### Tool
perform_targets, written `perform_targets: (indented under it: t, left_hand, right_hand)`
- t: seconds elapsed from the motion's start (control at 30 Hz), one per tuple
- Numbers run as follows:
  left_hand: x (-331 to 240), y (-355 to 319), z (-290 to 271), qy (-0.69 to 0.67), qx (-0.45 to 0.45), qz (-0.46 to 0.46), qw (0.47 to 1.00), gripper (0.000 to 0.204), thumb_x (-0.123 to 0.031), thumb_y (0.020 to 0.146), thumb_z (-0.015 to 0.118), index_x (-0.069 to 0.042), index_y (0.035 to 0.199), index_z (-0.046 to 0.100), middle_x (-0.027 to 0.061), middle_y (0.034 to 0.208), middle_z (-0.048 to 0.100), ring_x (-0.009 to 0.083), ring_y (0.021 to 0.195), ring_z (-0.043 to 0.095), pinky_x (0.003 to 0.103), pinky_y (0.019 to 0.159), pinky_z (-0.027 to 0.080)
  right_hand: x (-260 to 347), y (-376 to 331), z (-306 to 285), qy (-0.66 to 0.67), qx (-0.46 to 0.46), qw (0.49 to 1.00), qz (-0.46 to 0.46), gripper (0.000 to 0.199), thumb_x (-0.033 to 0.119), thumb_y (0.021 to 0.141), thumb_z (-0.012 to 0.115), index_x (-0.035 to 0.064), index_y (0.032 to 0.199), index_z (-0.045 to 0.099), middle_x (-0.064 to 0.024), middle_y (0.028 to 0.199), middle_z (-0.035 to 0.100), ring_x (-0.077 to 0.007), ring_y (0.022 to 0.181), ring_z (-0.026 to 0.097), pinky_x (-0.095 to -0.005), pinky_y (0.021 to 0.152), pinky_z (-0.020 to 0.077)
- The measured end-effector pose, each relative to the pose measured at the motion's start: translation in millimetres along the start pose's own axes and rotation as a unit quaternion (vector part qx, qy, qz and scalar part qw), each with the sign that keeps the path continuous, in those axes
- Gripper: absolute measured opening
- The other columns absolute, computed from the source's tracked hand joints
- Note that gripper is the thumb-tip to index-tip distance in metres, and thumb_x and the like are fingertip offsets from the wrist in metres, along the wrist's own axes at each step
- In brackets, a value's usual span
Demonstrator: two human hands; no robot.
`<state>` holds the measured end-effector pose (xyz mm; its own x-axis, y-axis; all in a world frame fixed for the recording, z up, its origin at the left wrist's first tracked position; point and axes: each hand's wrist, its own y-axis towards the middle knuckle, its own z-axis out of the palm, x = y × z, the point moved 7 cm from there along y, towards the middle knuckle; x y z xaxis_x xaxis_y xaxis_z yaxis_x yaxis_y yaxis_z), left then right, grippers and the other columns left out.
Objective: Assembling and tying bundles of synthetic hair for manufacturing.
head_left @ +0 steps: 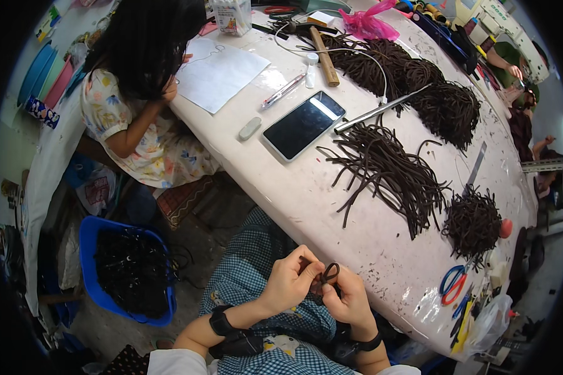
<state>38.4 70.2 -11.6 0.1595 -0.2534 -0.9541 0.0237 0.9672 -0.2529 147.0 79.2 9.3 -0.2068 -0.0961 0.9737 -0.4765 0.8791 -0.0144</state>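
Above my lap, at the table's near edge, both hands pinch one short dark brown cord (337, 270), bent into a small loop. My left hand (289, 282) is closed on it, with a bit of cord showing at the fingertips. Close beside it, my right hand (351, 301) grips the cord just below the loop. The fingers hide part of the cord. On the table ahead lie a loose bundle of brown cords (391, 172) and, farther right, a tangled pile of short brown pieces (473, 224).
A phone (303, 125), a metal rod (381, 111), a wooden stick (324, 57) and larger cord heaps (447, 112) lie on the white table (281, 200). Scissors (454, 284) are at right. A blue basket (87, 275) stands on the floor. Another person (137, 119) sits at left over paper (222, 75).
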Motion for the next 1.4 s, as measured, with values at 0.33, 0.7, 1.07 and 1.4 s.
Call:
perform_targets:
  t: [0.33, 0.7, 1.07, 1.4]
  left_hand:
    - [27.1, 4.8, 12.5, -0.199, 0.098, -0.123, 0.967, 0.012, -0.012, 0.084, 0.053, 0.000, 0.083, 0.051, 0.0048, 0.074, 0.056, 0.0069, 0.063, 0.052, 0.019, 0.057, 0.044]
    - [17.6, 10.5, 3.2, -0.236, 0.064, -0.082, 0.966, 0.009, -0.005, 0.078, 0.060, 0.000, 0.082, 0.054, 0.0055, 0.073, 0.059, 0.0107, 0.066, 0.058, 0.023, 0.062, 0.049]
    - [13.2, 6.7, -3.2, -0.163, 0.081, -0.108, 0.977, 0.010, -0.006, 0.079, 0.058, 0.002, 0.085, 0.056, 0.0039, 0.077, 0.058, 0.0096, 0.070, 0.057, 0.021, 0.067, 0.048]
    - [12.0, 2.5, -2.4, -0.165, 0.105, -0.114, 0.974, 0.016, -0.004, 0.079, 0.058, 0.005, 0.091, 0.057, 0.0054, 0.081, 0.059, 0.0093, 0.075, 0.057, 0.020, 0.069, 0.047]
  right_hand:
    - [-4.6, 1.2, -7.9, 0.023, 0.053, 0.998, -0.017, 0.010, -0.001, 0.066, 0.051, -0.0006, 0.076, 0.053, -0.0080, 0.067, 0.054, -0.0162, 0.058, 0.055, -0.0257, 0.053, 0.0438]
    - [-22.4, -8.3, -21.6, 0.277, -0.122, 0.939, 0.165, 0.007, 0.003, 0.083, 0.049, -0.0030, 0.086, 0.048, -0.0073, 0.074, 0.057, -0.0109, 0.066, 0.056, -0.0206, 0.056, 0.0458]
    - [-19.4, -6.5, -15.1, 0.282, -0.084, 0.945, 0.145, 0.013, -0.001, 0.082, 0.047, -0.0039, 0.094, 0.050, -0.0092, 0.079, 0.058, -0.0131, 0.068, 0.058, -0.0209, 0.057, 0.0450]
    - [-26.1, -6.5, -1.0, 0.292, -0.067, 0.945, 0.132, 0.020, -0.003, 0.073, 0.063, -0.0041, 0.090, 0.054, -0.0090, 0.084, 0.060, -0.0119, 0.075, 0.059, -0.0217, 0.068, 0.0483]
